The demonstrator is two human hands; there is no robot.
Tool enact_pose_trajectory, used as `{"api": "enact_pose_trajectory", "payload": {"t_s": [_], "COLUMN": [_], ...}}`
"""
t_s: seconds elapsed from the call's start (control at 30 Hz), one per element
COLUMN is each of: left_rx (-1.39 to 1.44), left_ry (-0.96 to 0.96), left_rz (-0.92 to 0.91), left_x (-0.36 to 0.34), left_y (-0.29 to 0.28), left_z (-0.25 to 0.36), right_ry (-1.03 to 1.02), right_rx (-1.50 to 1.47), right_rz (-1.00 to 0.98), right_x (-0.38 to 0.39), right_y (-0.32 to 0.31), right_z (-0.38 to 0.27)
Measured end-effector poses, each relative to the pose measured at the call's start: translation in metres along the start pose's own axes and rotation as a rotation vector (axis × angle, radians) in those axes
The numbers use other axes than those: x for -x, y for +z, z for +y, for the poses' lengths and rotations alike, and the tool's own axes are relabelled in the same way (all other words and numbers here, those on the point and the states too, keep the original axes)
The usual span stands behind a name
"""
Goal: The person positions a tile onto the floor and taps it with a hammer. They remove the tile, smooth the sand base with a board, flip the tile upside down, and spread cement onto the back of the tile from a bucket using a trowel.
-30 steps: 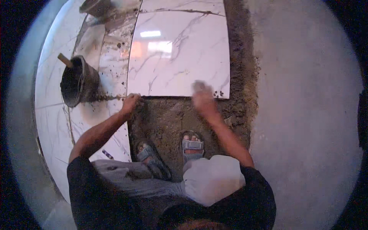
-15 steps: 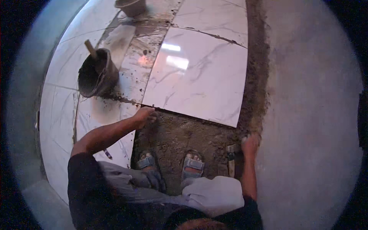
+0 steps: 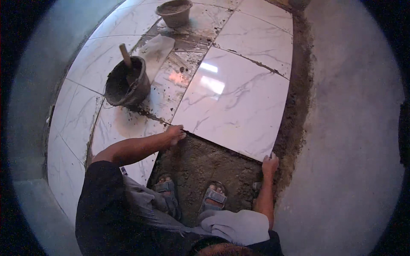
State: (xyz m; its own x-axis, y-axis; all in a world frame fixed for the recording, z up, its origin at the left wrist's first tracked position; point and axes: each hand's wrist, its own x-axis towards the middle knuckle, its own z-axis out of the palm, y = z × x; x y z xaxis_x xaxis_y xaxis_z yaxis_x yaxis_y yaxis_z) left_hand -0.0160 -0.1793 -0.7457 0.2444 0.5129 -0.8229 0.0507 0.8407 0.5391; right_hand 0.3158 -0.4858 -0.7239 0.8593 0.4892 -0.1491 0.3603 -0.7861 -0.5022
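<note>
A large white marble-patterned floor tile (image 3: 235, 102) lies ahead of me, its near edge over grey-brown mortar (image 3: 205, 160). My left hand (image 3: 175, 133) is closed at the tile's near left corner, thumb on top and fingers curled at the edge. At the near right corner, my right hand (image 3: 270, 164) grips the tile edge, its fingertips by the corner. The undersides of both hands are hidden. Beside my right forearm, part of a hand tool (image 3: 256, 186) shows on the mortar, mostly covered by the arm.
A dark bucket (image 3: 128, 83) with a wooden handle (image 3: 125, 54) sticking out stands on the laid tiles at left. Another bucket (image 3: 175, 15) is farther off. A mortar strip (image 3: 294, 106) runs along the right wall (image 3: 350, 119). My sandalled feet (image 3: 213, 197) stand on the mortar.
My right hand has moved from the mortar by the wall up to the tile's near right corner and closed there. My left hand stays at the left corner. The view has shifted.
</note>
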Motion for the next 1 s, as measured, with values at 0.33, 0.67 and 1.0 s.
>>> {"api": "enact_pose_trajectory", "payload": {"t_s": [0.33,0.67,1.0], "left_rx": [-0.348,-0.344,0.165], "left_ry": [0.048,-0.024,-0.043], "left_rz": [0.042,-0.025,0.192], "left_x": [0.002,-0.079,-0.042], "left_y": [0.024,-0.032,-0.028], "left_z": [0.02,-0.004,0.011], "right_ry": [-0.01,0.037,0.259], "right_rx": [0.001,0.109,-0.071], "right_rz": [0.13,0.119,-0.022], "right_x": [-0.021,-0.039,-0.057], "right_y": [0.004,0.005,0.011], "right_z": [0.0,0.001,-0.012]}}
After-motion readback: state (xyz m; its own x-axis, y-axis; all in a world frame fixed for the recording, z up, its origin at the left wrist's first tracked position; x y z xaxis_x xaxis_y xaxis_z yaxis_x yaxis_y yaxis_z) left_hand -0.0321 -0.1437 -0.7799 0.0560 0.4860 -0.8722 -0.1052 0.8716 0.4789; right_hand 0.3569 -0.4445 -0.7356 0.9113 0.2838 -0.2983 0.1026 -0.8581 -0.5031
